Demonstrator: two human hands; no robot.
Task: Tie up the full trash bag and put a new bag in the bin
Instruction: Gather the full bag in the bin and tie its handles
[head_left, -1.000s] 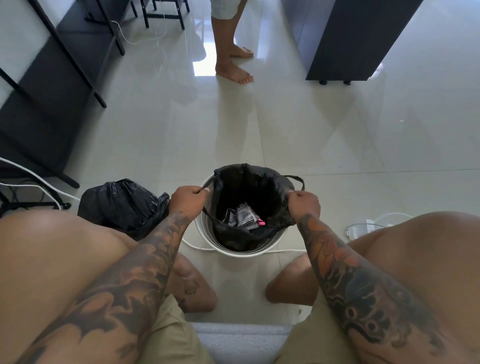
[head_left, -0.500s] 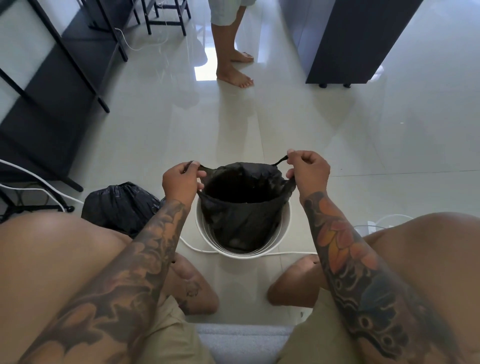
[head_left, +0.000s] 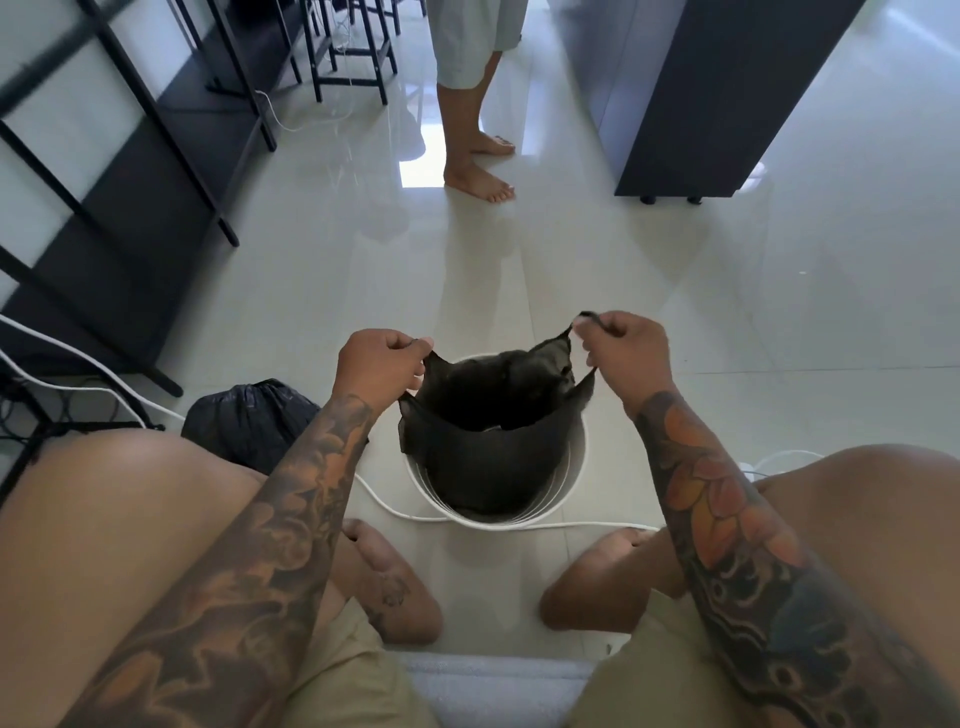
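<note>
A glossy pale tiled floor (head_left: 597, 291) carries the scene, and on it, between the seated person's knees, stands a white bin (head_left: 563, 486). A black trash bag (head_left: 488, 457) sits in the bin, its top lifted above the rim. The left hand (head_left: 382, 364) has its fingers curled tight round one handle of the bag; the right hand (head_left: 623, 353) pinches the other handle between thumb and fingers, held a little higher. The handles are stretched well apart, so this looks like the start of the tying step: the next move likely calls for bringing both handles together over the mouth and crossing them into a knot. Just left of the bin lies another black bag (head_left: 249, 421), bunched up. A white cable (head_left: 582, 526) runs past the bin's base. Farther off stand a person's bare feet (head_left: 480, 182) and a dark cabinet (head_left: 717, 93).
</note>
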